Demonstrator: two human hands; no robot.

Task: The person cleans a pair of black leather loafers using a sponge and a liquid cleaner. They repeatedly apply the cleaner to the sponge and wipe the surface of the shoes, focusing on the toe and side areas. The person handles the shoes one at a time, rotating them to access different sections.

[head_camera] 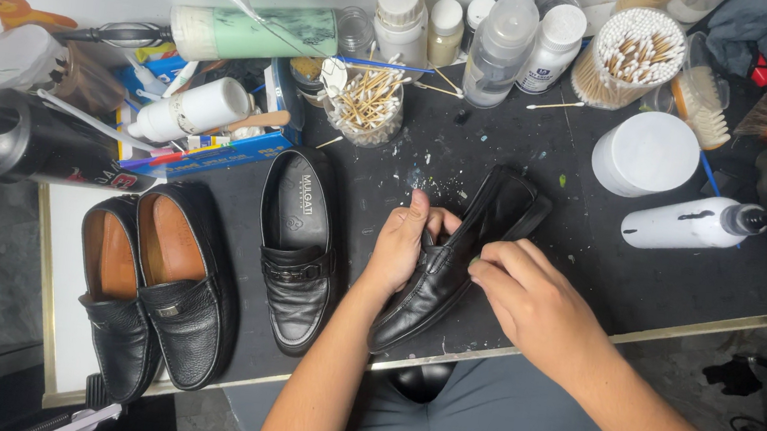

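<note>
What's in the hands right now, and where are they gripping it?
A black loafer: left hand grips its vamp, right hand rests on its side.

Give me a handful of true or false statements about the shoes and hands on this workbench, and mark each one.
1. Both hands are on the same black loafer. True: the left hand and right hand grip it.
2. Three other shoes lie left of the held one. True: a black shoe and a tan-lined pair.
3. The right hand holds a brush. False: the brush lies at the back of the bench.
4. The white squeeze bottle stands upright. False: it lies on its side.
5. The cotton swab cup is empty. False: it is full of swabs.
</note>
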